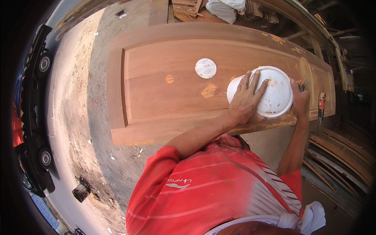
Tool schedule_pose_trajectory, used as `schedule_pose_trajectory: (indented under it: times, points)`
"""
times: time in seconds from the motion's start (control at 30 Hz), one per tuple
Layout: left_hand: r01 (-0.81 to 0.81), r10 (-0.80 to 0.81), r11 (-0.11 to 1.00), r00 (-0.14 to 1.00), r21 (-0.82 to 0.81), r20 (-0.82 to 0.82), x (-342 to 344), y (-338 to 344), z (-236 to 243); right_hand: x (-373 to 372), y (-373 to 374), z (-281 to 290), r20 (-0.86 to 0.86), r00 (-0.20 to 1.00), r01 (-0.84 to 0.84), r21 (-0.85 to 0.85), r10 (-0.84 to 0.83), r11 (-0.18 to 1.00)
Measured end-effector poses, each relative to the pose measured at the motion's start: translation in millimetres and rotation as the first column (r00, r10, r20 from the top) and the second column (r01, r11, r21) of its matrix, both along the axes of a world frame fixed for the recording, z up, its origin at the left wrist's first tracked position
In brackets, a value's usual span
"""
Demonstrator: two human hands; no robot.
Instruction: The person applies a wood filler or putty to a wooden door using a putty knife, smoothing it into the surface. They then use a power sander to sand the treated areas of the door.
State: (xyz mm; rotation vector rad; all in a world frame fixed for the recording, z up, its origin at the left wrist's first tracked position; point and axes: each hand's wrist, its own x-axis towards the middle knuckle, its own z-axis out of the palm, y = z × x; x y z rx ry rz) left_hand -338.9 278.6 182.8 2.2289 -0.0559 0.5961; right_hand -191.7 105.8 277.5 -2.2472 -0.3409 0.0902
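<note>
Above a brown wooden door, I hold a round white plastic tub (pixel 239 83) with its white lid (pixel 277 94) facing up, spotted with orange-brown smears. My left hand (pixel 247 96) lies across the lid's left side, fingers spread over its top and the thumb low at the rim. At the right edge, my right hand (pixel 300 98) is closed around the rim. Something small and dark shows by its fingers; its kind is unclear. A round white sanding disc (pixel 205 68) rests on the door panel (pixel 152 100) to the left of the tub, near pale putty patches (pixel 209 91).
A slim red-and-dark tool (pixel 321 106) lies on the door's right part. Stacked boards (pixel 340 156) stand at the lower right. Beyond the far edge are wood scraps and a white sack (pixel 225 9). A tin can (pixel 81 192) and a dark vehicle (pixel 37 117) are at the left.
</note>
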Motion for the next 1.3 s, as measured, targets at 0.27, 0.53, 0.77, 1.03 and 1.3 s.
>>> schedule_pose_trajectory:
  times: [0.27, 0.53, 0.77, 1.03, 1.3]
  points:
    - [0.099, -0.059, 0.967, 0.983, -0.234, 0.171, -5.0, 10.5, -15.0, -34.8, -8.6, 26.6, -0.233, 0.963, 0.012, 0.541, 0.136, 0.841]
    - [-0.265, 0.191, 0.391, 0.960, -0.881, -0.204, -53.7, 53.7, -32.6, -181.5, -19.3, -35.4, -0.695, 0.610, 0.424, 0.693, 0.381, 0.583]
    - [-0.231, 0.353, 0.336, 0.930, -0.913, -0.105, -76.6, 47.3, -39.4, -202.4, -30.7, -31.2, -0.694, 0.408, 0.331, 0.718, 0.594, 0.612]
    - [-0.332, 0.377, 0.358, 0.907, -0.873, -0.190, -96.4, 36.0, -58.9, -160.8, -46.6, -11.4, -0.553, 0.732, -0.159, 0.429, 0.398, 0.889]
    - [-0.392, 0.395, 0.415, 0.890, -0.821, -0.226, -112.8, 19.7, -56.8, -47.7, 3.5, 8.3, -0.029, 0.697, -0.532, -0.691, 0.717, 0.489]
